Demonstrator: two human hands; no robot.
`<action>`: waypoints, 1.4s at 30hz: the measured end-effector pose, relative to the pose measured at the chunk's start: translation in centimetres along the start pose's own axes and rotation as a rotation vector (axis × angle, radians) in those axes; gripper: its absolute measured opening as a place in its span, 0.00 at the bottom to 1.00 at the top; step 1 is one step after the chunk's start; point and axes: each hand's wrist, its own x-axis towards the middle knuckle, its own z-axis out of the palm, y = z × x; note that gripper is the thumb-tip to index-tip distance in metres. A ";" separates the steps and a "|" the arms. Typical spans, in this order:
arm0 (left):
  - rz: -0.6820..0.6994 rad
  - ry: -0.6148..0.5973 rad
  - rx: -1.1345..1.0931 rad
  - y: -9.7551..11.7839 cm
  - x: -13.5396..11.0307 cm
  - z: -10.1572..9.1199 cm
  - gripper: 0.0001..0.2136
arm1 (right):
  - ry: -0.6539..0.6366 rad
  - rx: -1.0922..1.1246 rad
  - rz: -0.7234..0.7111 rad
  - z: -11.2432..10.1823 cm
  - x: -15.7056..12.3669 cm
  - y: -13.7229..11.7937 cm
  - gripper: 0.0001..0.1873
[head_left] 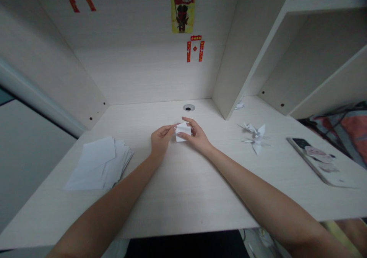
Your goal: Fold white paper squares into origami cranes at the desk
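The folded paper (180, 127), small and white, was up btwn the two hands, nearer the desk (186, 197)'s back edge than its front one, approx. midway btwn the sides & just in front of the cable hole (189, 107). Couldn't tell if its bottom edge touched the surface.

L hand (160, 138) was mostly curled, thumb & index brought together at the paper's L edge in what looked like a light pinch. R hand (199, 136) was loosely cupped: thumb flat across the front face, index lifted w/ a gap, other fingers partly hidden behind the R side. It had hold of the sheet btwn thumb & those fingers.

Handling, my guess: v. light, prob. stiffer along folds than on single layers, a bit slick on flat faces, easy to crease or tear if squeezed hard. Best grip prob. fingertips at the folded edges or corners, w/ a thumb pad flat on the face; avoid pressing mid-panel.

Also there: loose paper stack (97, 160) toward the L edge, folded paper figures (256, 135) R of the hands, phone (318, 160) toward the R edge.
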 end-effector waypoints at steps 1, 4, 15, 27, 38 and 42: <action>-0.004 0.012 -0.011 -0.1 0.1 0.0 0.11 | -0.015 0.039 0.026 0.1 0.0 0.0 0.33; -0.025 0.043 -0.025 -0.4 0.3 -0.2 0.12 | -0.021 0.132 0.097 0.2 0.2 0.1 0.29; -0.079 -0.071 0.044 -0.8 0.4 -0.4 0.15 | 0.128 0.117 0.008 -0.3 0.7 0.7 0.24; -0.113 -0.275 0.226 -1.3 0.2 -0.3 0.13 | 0.165 0.228 0.088 -0.4 0.7 0.7 0.30; -0.186 -0.331 0.151 -1.6 0.1 -0.3 0.16 | 0.069 0.198 0.075 -0.2 0.4 0.5 0.29; -0.180 -0.281 0.098 -1.7 0.3 -0.3 0.18 | 0.094 0.196 0.141 -0.1 0.4 0.2 0.25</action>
